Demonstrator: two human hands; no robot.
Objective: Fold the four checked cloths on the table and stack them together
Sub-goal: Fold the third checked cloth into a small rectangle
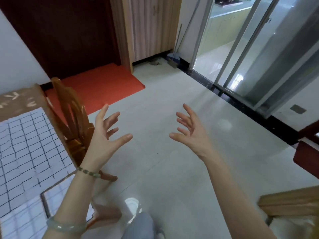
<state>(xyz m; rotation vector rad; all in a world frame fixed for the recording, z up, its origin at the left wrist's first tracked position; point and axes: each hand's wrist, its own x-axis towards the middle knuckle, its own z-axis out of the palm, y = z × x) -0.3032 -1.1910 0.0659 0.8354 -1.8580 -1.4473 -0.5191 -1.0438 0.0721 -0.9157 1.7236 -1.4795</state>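
Note:
A white cloth with a dark checked grid (25, 144) lies spread flat on the table (22, 95) at the far left. A second pale checked cloth (22, 218) shows at the bottom left, partly cut off by the frame. My left hand (105, 135) is raised over the floor, right of the table, palm turned inward and fingers spread, holding nothing. My right hand (191, 130) is raised opposite it, also spread and empty. Neither hand touches a cloth.
A wooden chair (72, 121) stands between the table and my left hand. A red mat (96, 85) lies before a dark door. Glass sliding doors (250, 54) are at the right. Wooden furniture (291, 200) sits at the bottom right. Pale floor lies beneath the hands.

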